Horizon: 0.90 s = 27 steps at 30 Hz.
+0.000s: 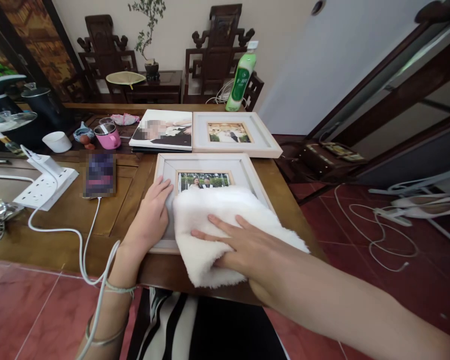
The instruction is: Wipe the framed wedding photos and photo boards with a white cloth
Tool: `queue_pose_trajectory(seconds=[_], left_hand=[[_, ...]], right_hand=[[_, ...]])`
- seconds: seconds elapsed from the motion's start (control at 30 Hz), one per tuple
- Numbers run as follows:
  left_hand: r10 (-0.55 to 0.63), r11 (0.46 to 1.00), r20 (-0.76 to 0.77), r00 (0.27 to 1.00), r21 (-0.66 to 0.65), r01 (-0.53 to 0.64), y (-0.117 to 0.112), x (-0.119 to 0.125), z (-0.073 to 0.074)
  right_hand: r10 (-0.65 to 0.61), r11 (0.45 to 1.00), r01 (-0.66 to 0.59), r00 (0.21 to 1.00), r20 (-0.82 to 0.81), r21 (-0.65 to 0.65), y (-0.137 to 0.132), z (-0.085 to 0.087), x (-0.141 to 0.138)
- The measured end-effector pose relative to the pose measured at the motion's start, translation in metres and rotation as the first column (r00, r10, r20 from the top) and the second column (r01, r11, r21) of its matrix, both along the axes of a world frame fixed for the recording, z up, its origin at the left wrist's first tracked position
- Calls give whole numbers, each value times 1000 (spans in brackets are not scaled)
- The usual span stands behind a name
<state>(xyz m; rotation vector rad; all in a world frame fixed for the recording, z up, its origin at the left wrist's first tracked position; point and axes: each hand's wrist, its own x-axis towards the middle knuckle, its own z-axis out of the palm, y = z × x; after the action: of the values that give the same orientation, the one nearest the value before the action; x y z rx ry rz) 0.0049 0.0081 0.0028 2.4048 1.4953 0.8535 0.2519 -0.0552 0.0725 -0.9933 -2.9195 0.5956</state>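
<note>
A light-wood picture frame (pixel 166 245) lies flat on the table in front of me, with a photo of two people (pixel 206 179) inside its pale mat. At the frame's left side, my left hand (pixel 150 215) grips the edge, fingers bent over the border and thumb out of sight. A fluffy white cloth (pixel 225 202) covers the lower right of the frame. My right hand (pixel 243 245) presses on this cloth with its fingers spread; the thumb tucks into a fold, holding it. Most of the photo's lower part is hidden beneath the cloth.
Behind lie a second picture frame (pixel 260 132) and a white photo album (pixel 142 131). A green bottle (pixel 242 80) stands at the back edge. Leftward are a pink mug (pixel 108 137), white cup (pixel 56 142), phone (pixel 99 174) and power strip (pixel 47 187); its white cable (pixel 56 230) crosses my left wrist.
</note>
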Motion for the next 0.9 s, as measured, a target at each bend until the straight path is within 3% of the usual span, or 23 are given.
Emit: queue_pose_trajectory(seconds=[0.13,0.27,0.37,0.5,0.63,0.77,0.9], left_hand=[[24,1000,15,1000,-17,-24,-1,3,3],[57,998,92,994,-35,-54,-4,9,10],[37,999,147,989,-15,-35,-6,10,12],[36,999,202,979,1,-37,-7,10,13],[36,999,224,974,2,-37,-10,9,14],[48,999,221,974,-14,-46,-11,9,14],[85,996,133,988,-21,-83,-8,7,8]], right_hand=[[-50,998,45,994,97,52,32,0,-8],[-179,960,145,976,127,238,87,-8,-28],[-215,932,146,959,182,332,106,-14,-46],[-97,942,29,977,189,334,79,-10,-62],[5,978,-55,971,240,204,36,2,-62],[24,990,-57,968,250,126,20,1,-43],[-53,980,22,987,154,196,17,-13,-2]])
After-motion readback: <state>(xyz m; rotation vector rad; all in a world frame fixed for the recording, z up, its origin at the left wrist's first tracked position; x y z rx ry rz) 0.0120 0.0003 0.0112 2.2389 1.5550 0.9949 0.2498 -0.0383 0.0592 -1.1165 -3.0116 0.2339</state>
